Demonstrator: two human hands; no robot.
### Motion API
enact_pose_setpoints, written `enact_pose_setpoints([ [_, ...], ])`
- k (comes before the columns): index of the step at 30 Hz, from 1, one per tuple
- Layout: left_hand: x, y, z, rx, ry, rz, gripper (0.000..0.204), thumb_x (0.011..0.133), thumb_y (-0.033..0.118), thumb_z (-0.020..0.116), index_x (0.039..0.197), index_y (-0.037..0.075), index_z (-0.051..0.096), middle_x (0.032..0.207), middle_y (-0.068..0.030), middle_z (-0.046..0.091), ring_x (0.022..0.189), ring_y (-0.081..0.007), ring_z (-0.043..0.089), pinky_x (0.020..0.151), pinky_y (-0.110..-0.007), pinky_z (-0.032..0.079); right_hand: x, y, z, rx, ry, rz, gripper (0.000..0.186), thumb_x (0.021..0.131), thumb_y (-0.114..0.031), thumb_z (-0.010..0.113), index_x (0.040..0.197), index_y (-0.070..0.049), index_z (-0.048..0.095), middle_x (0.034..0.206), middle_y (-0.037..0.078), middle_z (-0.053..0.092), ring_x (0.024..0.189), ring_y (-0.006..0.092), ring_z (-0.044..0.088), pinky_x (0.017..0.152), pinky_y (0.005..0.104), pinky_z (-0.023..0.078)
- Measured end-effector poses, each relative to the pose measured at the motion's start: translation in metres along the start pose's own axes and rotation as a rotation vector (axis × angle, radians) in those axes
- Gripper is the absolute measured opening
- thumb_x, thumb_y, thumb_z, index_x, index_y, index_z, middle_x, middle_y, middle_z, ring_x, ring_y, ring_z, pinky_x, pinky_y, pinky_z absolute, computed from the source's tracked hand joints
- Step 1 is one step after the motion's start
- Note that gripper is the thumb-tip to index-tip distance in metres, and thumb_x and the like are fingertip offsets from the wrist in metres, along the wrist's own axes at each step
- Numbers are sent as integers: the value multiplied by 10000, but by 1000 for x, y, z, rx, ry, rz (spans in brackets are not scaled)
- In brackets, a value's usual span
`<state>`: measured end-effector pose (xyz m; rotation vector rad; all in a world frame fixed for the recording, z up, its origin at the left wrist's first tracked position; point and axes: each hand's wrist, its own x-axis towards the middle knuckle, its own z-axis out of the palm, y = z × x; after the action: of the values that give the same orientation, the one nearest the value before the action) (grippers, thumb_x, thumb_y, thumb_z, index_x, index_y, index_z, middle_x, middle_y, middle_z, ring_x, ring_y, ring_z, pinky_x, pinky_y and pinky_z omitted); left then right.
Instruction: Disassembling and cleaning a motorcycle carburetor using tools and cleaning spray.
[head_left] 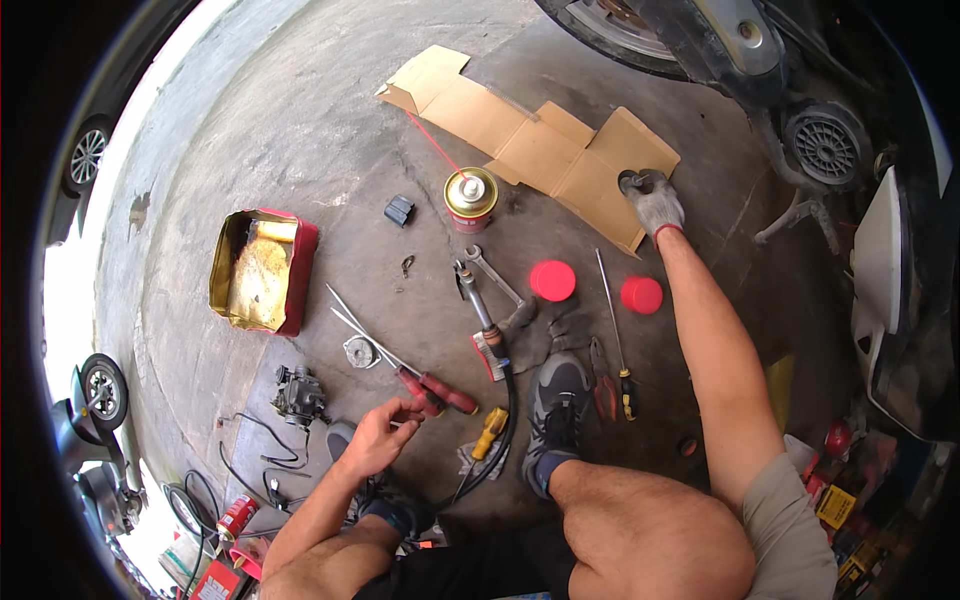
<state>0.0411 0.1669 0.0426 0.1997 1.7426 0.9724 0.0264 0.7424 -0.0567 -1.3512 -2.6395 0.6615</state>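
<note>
At nine o'clock stands the red-walled rectangular tin with a gold interior and a yellowish content. At eight o'clock, the dark grey metal carburettor-like part lies loose on the concrete, with the round silvery metal disc apart from it, to its right; some dismantling therefore appears done.

At seven o'clock, the bare left hand hangs with its fingers loosely curled, close by two screwdrivers with red handles. Whether it pinches anything, I cannot tell.

Near twelve o'clock, the red-and-gold cylindrical spray can stands upright, its thin red straw fitted and pointing towards eleven.

The brown, creased cardboard sheet lies on the floor at one o'clock. Its long axis slants from ten down to four, the narrower flap end towards ten, the broad panel towards four. It seems fully unfolded; how much work remains does not show.

At two o'clock, the right hand in a grey glove is bent over that broad panel, fingers curled. The dark round shape at its fingertips may be glove coating or a small part, so its grip cannot be told.
</note>
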Motion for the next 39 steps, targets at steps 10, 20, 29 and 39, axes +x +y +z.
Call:
enact_pose_setpoints([
  [10,-9,15,-8,-3,75,49,292,962,55,612,1243,-23,627,1125,-139,729,1058,-205,703,905,-345,562,-53,-21,-41,1291,-491,117,339,911,-306,720,1150,-71,673,915,69,680,807,245,636,738,422,506],
  [20,-22,59,-25,5,208,306,274,970,34,621,1240,-10,625,1167,-125,717,1073,-199,695,897,-342,559,-256,-130,-26,2010,-1530,470,302,917,-359,626,1046,-86,629,905,51,538,777,186,474,759,345,382],
  [29,-26,38,-13,-269,222,345,286,965,21,585,1247,-18,578,1053,-127,712,904,-184,698,800,-321,563,-311,-167,1,1724,-1695,631,361,894,-369,635,1084,-63,632,880,55,548,757,179,487,739,344,382],
  [39,-42,35,-18,-257,222,381,235,981,61,614,1205,-2,584,1058,-88,710,971,-161,701,830,-314,551,-320,-173,15,1708,-1747,620,493,953,-370,635,1274,4,615,1185,185,651,894,252,596,846,404,471],
])
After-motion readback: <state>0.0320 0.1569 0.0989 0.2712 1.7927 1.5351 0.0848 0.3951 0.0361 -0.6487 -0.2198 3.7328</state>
